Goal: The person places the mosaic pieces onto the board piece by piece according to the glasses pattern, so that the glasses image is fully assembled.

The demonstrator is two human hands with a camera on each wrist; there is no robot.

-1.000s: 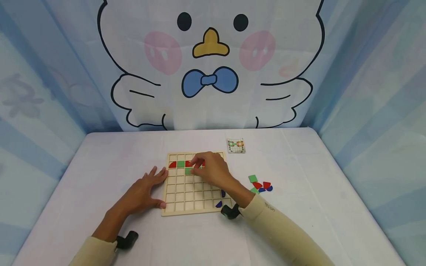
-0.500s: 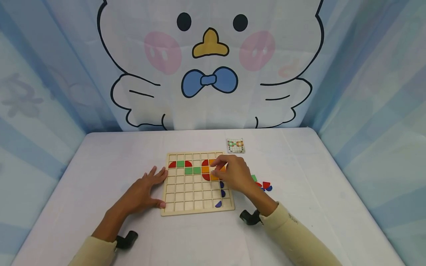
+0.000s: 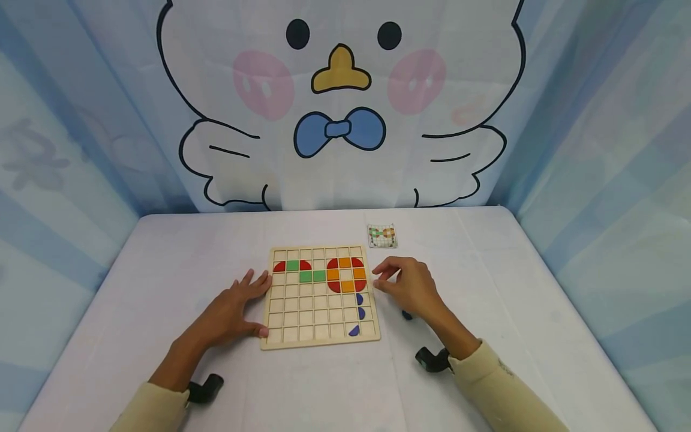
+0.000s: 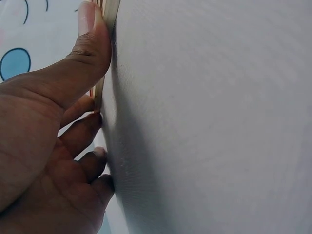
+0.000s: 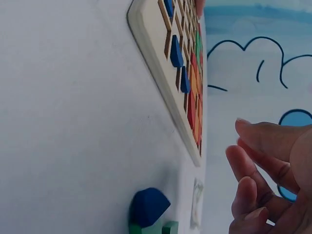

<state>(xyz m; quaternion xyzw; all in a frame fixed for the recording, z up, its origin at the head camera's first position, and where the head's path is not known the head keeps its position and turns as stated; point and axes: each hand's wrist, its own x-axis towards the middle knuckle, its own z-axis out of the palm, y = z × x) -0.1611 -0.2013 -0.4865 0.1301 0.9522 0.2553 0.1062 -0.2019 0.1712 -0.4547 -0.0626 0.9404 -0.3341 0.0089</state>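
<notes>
A wooden grid board (image 3: 308,315) lies flat on the table. Near its top sit red quarter-round pieces (image 3: 279,267), green squares (image 3: 305,276) and orange squares (image 3: 347,286); the right group forms a ring. Blue pieces (image 3: 354,330) rest in its lower right cells. My left hand (image 3: 232,312) spreads along the board's left edge, with the thumb (image 4: 87,19) against that edge in the left wrist view. Just off the board's right edge hovers my right hand (image 3: 407,285), fingers loosely bent and nothing between thumb and forefinger.
Beyond the board's upper right corner lies a small pattern card (image 3: 382,235). Loose blue (image 5: 150,207) and green (image 5: 145,228) pieces show low in the right wrist view; my right hand and arm largely hide this pile in the head view. A printed curtain (image 3: 340,174) stands behind the table.
My right hand has moved right, from over the board's upper middle to beyond its right edge, uncovering the red and orange ring. My left hand stays at the left edge.
</notes>
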